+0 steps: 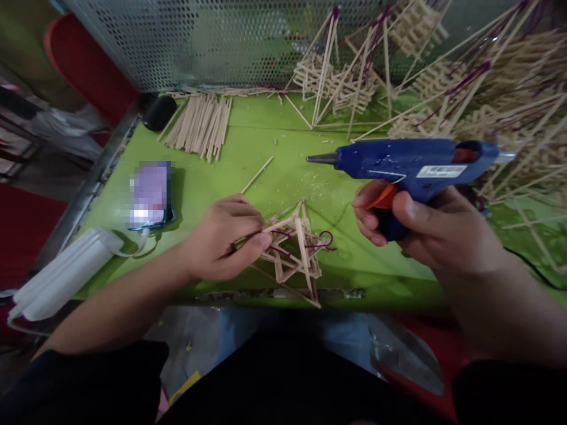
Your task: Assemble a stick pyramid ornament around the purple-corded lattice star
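In my right hand (425, 224) is a blue hot glue gun (394, 156) with an orange trigger, its nozzle pointing left above the table. My left hand (233, 236) pinches the left side of a small frame of wooden sticks (301, 248) near the table's front edge. Purple wire or cord (325, 239) runs through the frame and ends in a loop on its right. One loose stick (257, 175) lies just beyond my left hand. My left fingertips partly cover the joint they hold.
A bundle of loose sticks (201, 127) lies at the back left beside a black cylinder (159, 112). Nearer are a phone (150, 192) and a white cabled device (66, 274). Several stick structures (336, 82) crowd the back right. Perforated metal (199, 47) stands behind the green table (257, 133).
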Demonstrator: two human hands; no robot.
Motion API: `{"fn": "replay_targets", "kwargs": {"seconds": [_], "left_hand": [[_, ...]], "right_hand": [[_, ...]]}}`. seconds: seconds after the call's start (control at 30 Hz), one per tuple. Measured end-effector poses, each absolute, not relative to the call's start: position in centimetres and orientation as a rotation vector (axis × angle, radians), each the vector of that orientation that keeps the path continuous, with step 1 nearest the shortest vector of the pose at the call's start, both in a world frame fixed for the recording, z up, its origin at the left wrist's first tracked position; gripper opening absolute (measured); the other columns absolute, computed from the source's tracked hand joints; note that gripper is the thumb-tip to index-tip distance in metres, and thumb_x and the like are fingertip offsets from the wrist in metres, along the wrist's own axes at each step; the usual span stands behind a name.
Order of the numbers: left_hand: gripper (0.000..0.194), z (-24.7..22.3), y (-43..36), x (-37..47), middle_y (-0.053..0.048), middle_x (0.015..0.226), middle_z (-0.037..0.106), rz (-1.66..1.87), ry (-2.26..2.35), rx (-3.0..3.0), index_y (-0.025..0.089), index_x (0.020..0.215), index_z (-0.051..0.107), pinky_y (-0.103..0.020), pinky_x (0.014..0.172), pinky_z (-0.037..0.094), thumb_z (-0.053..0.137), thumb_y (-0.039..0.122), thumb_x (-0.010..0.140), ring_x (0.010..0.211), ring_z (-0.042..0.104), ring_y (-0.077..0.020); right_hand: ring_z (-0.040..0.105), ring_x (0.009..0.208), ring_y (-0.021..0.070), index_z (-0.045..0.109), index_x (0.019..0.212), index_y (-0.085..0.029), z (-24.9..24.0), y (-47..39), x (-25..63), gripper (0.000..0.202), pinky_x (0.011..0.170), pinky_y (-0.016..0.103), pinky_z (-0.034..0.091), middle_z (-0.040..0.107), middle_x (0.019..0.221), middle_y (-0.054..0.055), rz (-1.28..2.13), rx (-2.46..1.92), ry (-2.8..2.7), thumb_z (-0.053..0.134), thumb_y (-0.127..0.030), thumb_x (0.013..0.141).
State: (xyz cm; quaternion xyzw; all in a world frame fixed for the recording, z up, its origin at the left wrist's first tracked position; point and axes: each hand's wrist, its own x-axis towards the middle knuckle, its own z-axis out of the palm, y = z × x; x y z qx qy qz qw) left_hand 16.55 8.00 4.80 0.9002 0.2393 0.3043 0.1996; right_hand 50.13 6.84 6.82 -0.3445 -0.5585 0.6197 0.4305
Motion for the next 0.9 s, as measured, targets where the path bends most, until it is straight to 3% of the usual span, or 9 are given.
{"fn": "replay_targets", "kwargs": {"seconds": [0.2, 0.3, 0.4, 0.5, 0.63, 0.77, 0.9], "left_hand": [[0.015, 5.6, 9.0, 15.0, -0.004, 0.081, 0.081, 0.794, 0.568, 2.582, 0.027, 0.090, 0.075, -0.044, 0.075, 0.055, 0.067, 0.031, 0.102, 0.071, 0.076, -0.0232], [0.027, 4.4, 10.0, 14.5, -0.005, 0.083, 0.083, 1.007, 0.643, 2.464, 0.027, 0.098, 0.082, -0.042, 0.078, 0.058, 0.065, 0.044, 0.109, 0.072, 0.078, -0.0228], [0.042, 3.9, 11.5, 14.6, -0.004, 0.074, 0.079, 1.260, 0.893, 2.227, 0.027, 0.097, 0.086, -0.032, 0.067, 0.055, 0.058, 0.051, 0.117, 0.065, 0.074, -0.0172], [0.054, 5.8, 13.0, 15.0, -0.007, 0.070, 0.077, 1.108, 1.046, 2.073, 0.022, 0.087, 0.085, -0.027, 0.057, 0.052, 0.068, 0.066, 0.112, 0.060, 0.071, -0.0159], [0.060, 9.3, 13.5, 15.9, -0.012, 0.076, 0.079, 0.973, 0.879, 1.936, 0.020, 0.092, 0.089, -0.035, 0.065, 0.063, 0.074, 0.077, 0.103, 0.067, 0.075, -0.0213], [0.041, 8.1, 12.5, 17.1, -0.008, 0.078, 0.077, 1.266, 0.615, 1.969, 0.025, 0.098, 0.089, -0.031, 0.062, 0.060, 0.073, 0.060, 0.111, 0.067, 0.073, -0.0188], [0.029, 4.8, 10.6, 17.4, -0.007, 0.082, 0.073, 1.579, 0.323, 2.003, 0.019, 0.115, 0.085, -0.025, 0.058, 0.055, 0.065, 0.040, 0.113, 0.067, 0.067, -0.0145]], "right_hand": [[0.060, 0.068, 0.0198, 0.090, 0.107, -0.033, 6.5, 6.9, 50.3, 0.026, 0.054, 0.036, 0.043, 0.075, 0.092, 0.006, 1.566, -0.838, -1.415, 0.090, -0.057, 0.099], [0.060, 0.065, 0.0184, 0.089, 0.102, -0.030, 6.1, 7.3, 50.5, 0.029, 0.055, 0.036, 0.043, 0.076, 0.091, 0.006, 1.547, -0.812, -1.443, 0.090, -0.059, 0.097], [0.062, 0.064, 0.0178, 0.088, 0.099, -0.029, 5.5, 7.6, 50.6, 0.028, 0.056, 0.036, 0.046, 0.078, 0.097, 0.006, 1.537, -0.781, -1.442, 0.089, -0.057, 0.098], [0.062, 0.064, 0.0178, 0.086, 0.099, -0.028, 5.1, 7.7, 50.7, 0.030, 0.055, 0.036, 0.047, 0.077, 0.096, 0.006, 1.517, -0.737, -1.463, 0.085, -0.058, 0.101], [0.065, 0.064, 0.0167, 0.086, 0.102, -0.027, 5.4, 7.3, 50.7, 0.029, 0.054, 0.034, 0.048, 0.076, 0.098, 0.006, 1.433, -0.691, -1.504, 0.081, -0.056, 0.105], [0.070, 0.065, 0.0158, 0.085, 0.099, -0.024, 6.5, 6.8, 50.6, 0.031, 0.057, 0.033, 0.058, 0.077, 0.100, 0.006, 1.339, -0.643, -1.585, 0.084, -0.054, 0.104], [0.072, 0.069, 0.0173, 0.087, 0.102, -0.023, 6.6, 6.1, 50.9, 0.029, 0.061, 0.033, 0.066, 0.081, 0.099, 0.008, 1.244, -0.624, -1.652, 0.082, -0.051, 0.107]]}}
